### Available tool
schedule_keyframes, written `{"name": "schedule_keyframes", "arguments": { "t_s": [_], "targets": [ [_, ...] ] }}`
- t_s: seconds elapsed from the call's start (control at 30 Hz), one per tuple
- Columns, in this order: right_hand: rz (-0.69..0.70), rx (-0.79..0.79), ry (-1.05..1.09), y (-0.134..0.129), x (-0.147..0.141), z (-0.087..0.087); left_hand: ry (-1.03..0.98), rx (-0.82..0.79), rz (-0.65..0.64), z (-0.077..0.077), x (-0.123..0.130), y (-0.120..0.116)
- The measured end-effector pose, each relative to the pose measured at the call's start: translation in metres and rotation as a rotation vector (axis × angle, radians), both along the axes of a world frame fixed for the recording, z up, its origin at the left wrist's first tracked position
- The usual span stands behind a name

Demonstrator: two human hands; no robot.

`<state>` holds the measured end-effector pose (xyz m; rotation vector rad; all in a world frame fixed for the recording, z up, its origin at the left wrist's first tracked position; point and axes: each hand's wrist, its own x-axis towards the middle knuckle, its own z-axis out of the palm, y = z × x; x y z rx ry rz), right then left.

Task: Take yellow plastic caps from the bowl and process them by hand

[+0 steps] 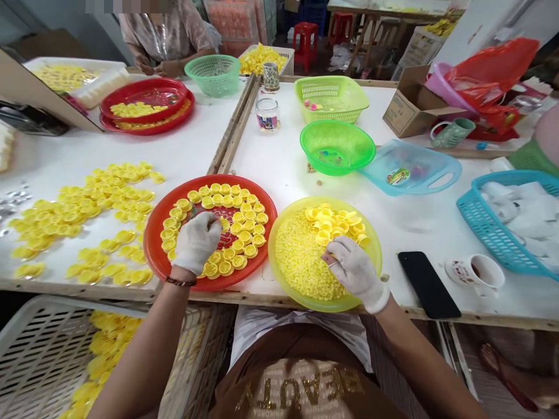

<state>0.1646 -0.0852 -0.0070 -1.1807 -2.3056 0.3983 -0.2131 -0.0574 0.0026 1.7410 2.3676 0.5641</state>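
Note:
My left hand point(198, 240), in a white glove, is over the round red tray point(151, 244). Its fingers pinch a small yellow cup point(225, 224) above the tray's middle. Rings of similar yellow cups point(250, 226) line the tray. My right hand point(356, 270), gloved with bare fingertips, is over the yellow bowl point(301, 203). Thumb and fingers are drawn together there; whatever they grip is hidden. Small yellow beads point(301, 256) fill much of the bowl, and a heap of yellow cups point(336, 224) lies at its far side.
Loose yellow cups point(87, 201) spread across the table at left. A black phone point(428, 284), a mug point(476, 272) and a blue basket point(502, 227) stand at right. A green bowl point(337, 148) sits beyond the beads. Another person point(166, 35) sits across the table.

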Motion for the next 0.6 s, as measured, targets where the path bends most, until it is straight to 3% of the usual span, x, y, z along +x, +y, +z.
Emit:
{"name": "schedule_keyframes", "arguments": {
  "t_s": [0.1,0.23,0.37,0.47,0.6],
  "targets": [
    [0.013,0.048,-0.131,-0.005,-0.004,0.0,0.061,-0.105,-0.039,-0.023,-0.02,-0.004],
    [-0.014,0.109,-0.29,-0.01,-0.012,0.001,0.063,-0.145,-0.117,-0.037,-0.014,-0.007],
    [-0.01,0.148,-0.385,-0.011,-0.02,-0.002,0.069,-0.021,-0.169,-0.017,0.02,0.001],
    [0.008,0.12,-0.358,-0.008,-0.021,-0.006,-0.074,0.13,-0.326,0.008,0.068,0.01],
    [-0.053,-0.062,-0.038,-0.002,-0.013,-0.005,-0.253,0.112,-0.569,0.021,0.145,0.024]
  ]
}}
